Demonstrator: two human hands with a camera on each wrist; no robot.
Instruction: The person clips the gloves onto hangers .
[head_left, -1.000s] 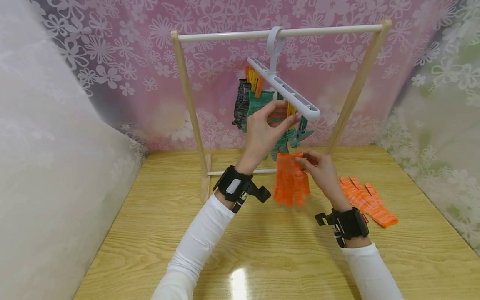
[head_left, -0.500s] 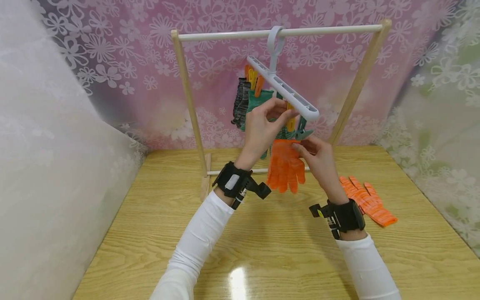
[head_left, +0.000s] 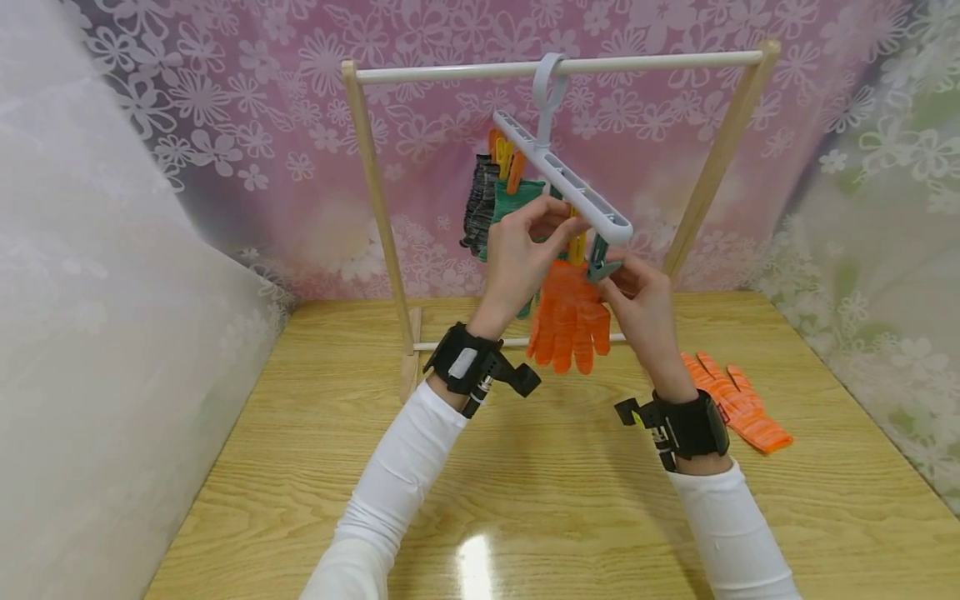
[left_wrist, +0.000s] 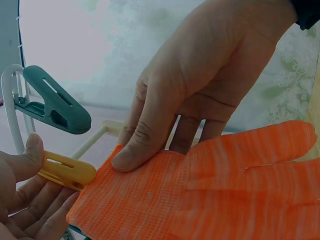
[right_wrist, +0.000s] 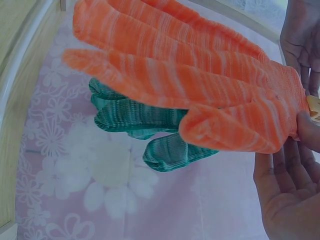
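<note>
My left hand (head_left: 520, 250) pinches a yellow clothespin (left_wrist: 67, 171) that hangs under the grey hanger (head_left: 573, 182). My right hand (head_left: 647, 310) holds an orange knit glove (head_left: 567, 310) by its cuff, thumb on the near face, glove fingers hanging down. In the left wrist view, the clothespin's tip is right at the cuff edge. A dark green clothespin (left_wrist: 57, 102) hangs beside it at the hanger's near end. Behind the orange glove are green glove fingers (right_wrist: 145, 117), partly hidden. A green glove cuff (head_left: 517, 197) shows farther back on the hanger.
A second orange glove (head_left: 738, 404) lies on the wooden table (head_left: 525, 500) at right. The hanger hooks over the white rod (head_left: 450, 73) of a wooden rack (head_left: 378, 192). At its far end hang a black-and-grey glove (head_left: 478, 207) and several orange and yellow clothespins (head_left: 504, 154).
My right hand has raised the orange glove, bringing its cuff up to the yellow clothespin in front of the green glove. My left hand has stayed at the clothespin.
</note>
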